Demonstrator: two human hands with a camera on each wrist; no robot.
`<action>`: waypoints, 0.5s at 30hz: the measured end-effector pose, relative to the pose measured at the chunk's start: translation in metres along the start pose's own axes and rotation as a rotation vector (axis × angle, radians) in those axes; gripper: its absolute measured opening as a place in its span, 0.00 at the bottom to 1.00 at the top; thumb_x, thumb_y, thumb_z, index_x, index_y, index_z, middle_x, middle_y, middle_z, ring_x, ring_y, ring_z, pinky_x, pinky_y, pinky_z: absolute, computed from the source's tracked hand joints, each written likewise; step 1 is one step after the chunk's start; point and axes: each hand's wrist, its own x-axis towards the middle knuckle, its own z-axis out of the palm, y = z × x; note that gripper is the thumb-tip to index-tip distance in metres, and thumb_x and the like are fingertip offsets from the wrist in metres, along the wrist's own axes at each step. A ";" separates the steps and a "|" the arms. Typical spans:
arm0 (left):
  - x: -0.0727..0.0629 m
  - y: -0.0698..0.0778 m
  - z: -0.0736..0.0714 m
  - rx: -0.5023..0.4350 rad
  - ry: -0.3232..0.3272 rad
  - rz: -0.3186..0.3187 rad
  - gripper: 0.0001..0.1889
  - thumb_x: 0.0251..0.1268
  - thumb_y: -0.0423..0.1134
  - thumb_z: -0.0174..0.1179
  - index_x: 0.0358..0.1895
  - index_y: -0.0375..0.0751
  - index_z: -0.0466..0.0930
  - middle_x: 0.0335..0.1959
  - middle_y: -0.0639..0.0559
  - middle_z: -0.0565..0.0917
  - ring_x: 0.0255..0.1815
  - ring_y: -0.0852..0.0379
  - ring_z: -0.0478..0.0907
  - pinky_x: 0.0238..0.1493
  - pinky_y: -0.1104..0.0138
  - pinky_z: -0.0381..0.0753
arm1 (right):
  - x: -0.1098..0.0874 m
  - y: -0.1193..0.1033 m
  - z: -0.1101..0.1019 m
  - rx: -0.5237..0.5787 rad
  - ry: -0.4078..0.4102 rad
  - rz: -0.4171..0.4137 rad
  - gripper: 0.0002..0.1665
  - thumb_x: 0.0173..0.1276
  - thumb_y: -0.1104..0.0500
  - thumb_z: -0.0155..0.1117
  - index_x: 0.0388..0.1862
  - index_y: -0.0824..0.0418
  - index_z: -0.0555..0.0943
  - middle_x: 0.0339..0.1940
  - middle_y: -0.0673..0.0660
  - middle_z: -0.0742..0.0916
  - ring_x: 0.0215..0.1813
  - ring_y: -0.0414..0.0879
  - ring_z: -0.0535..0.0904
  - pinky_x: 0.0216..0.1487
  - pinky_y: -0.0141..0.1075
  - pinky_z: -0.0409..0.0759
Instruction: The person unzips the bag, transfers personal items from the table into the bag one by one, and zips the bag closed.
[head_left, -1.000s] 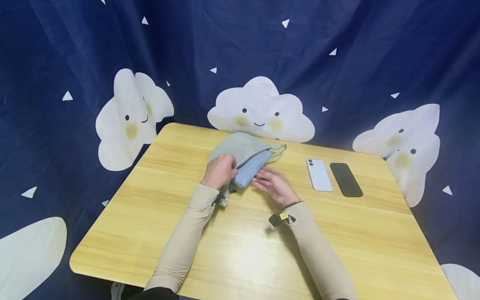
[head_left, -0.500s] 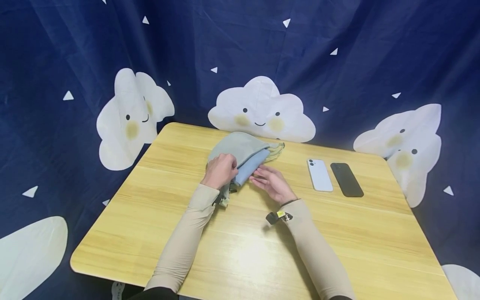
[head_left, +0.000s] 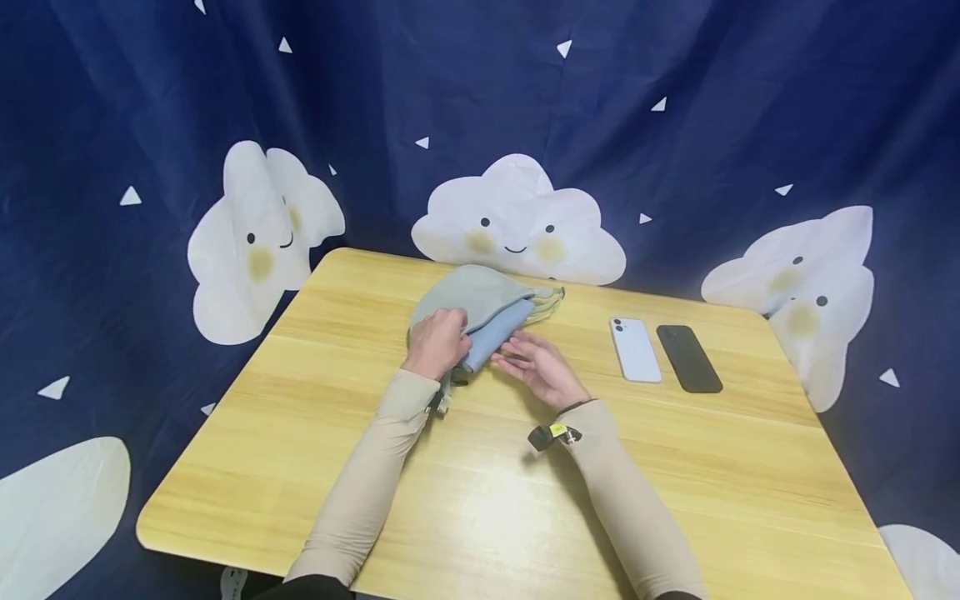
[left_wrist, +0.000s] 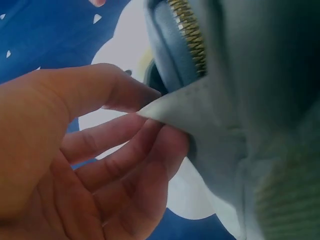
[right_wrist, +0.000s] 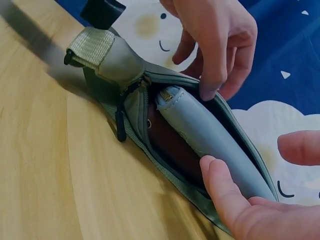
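A grey-green sling bag (head_left: 468,292) lies near the back of the table, its long zipper undone. Part of a light blue wallet (head_left: 497,332) with a brass zipper (left_wrist: 188,32) sits inside the opening. My left hand (head_left: 437,343) pinches the bag's edge between thumb and fingers, as the left wrist view shows. Against the wallet's near side rest the extended fingers of my right hand (head_left: 545,372), with the thumb apart from it. In the right wrist view, something dark brown (right_wrist: 172,142) shows within the bag beside the wallet.
To the right lie a white phone (head_left: 636,350) and a black phone (head_left: 690,358), side by side on the wooden table (head_left: 480,500). Straps (head_left: 551,302) trail from the bag's far end. A blue curtain (head_left: 480,75) with clouds hangs behind the table.
The wallet has gone slightly deeper into the bag, so less of it shows. My right hand has shifted a little left along with it, while my left hand keeps its hold.
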 end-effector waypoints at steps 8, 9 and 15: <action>0.020 0.011 0.002 0.110 -0.036 0.076 0.02 0.59 0.30 0.61 0.35 0.39 0.81 0.35 0.43 0.88 0.31 0.45 0.84 0.32 0.51 0.84 | 0.001 0.002 -0.001 0.008 -0.003 -0.007 0.30 0.82 0.64 0.47 0.78 0.70 0.57 0.55 0.60 0.80 0.58 0.54 0.84 0.76 0.47 0.72; 0.024 0.013 0.002 0.132 -0.051 0.086 0.03 0.60 0.31 0.61 0.36 0.39 0.82 0.36 0.43 0.88 0.32 0.45 0.85 0.33 0.51 0.84 | 0.001 0.002 -0.001 0.007 -0.006 -0.009 0.30 0.82 0.64 0.47 0.78 0.70 0.56 0.55 0.60 0.80 0.58 0.54 0.83 0.76 0.47 0.72; 0.043 0.017 0.007 0.222 -0.136 0.142 0.05 0.65 0.32 0.61 0.39 0.39 0.86 0.39 0.45 0.89 0.37 0.47 0.86 0.39 0.53 0.87 | 0.003 0.003 -0.002 0.000 -0.024 -0.012 0.31 0.82 0.64 0.45 0.80 0.69 0.55 0.54 0.59 0.80 0.59 0.53 0.83 0.78 0.49 0.69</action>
